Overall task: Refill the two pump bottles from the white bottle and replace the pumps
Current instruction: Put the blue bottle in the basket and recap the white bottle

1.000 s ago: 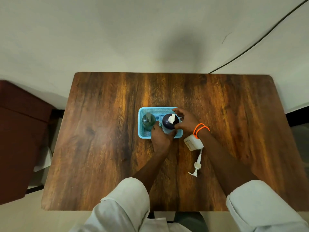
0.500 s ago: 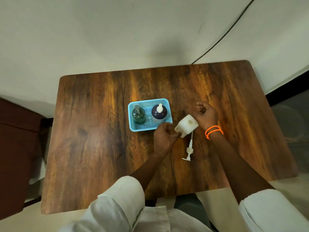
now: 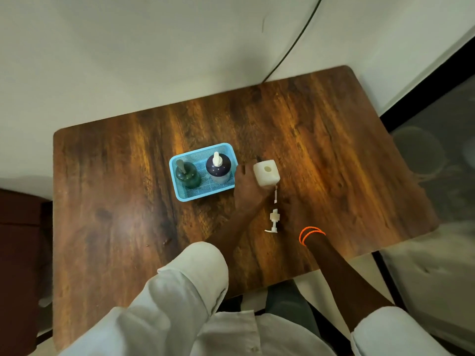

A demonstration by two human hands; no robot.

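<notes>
A blue mesh basket (image 3: 180, 195) stands mid-table. It holds a green pump bottle (image 3: 189, 176) on the left and a dark-topped bottle (image 3: 219, 168) with a white pump on the right. Just right of the basket stands the white bottle (image 3: 266, 173), upright, with its mouth uncovered. My left hand (image 3: 246, 187) wraps its left and near side, a fingertip showing behind it. A loose white pump (image 3: 274, 221) with its tube lies on the wood nearer to me. My right wrist (image 3: 311, 234), with orange bands, hovers right of that pump; the hand itself blurs into the wood.
The wooden table (image 3: 334, 150) has rounded corners and bare wood to the right and left. A black cable (image 3: 290, 51) runs down the wall to the table's back edge. A dark brown cabinet (image 3: 20, 253) stands at the left, and a pale floor drops off at the right.
My left hand took the white bottle and set it upright beside the basket. My right hand left the dark-topped bottle and drew back toward me. The view swung right.
</notes>
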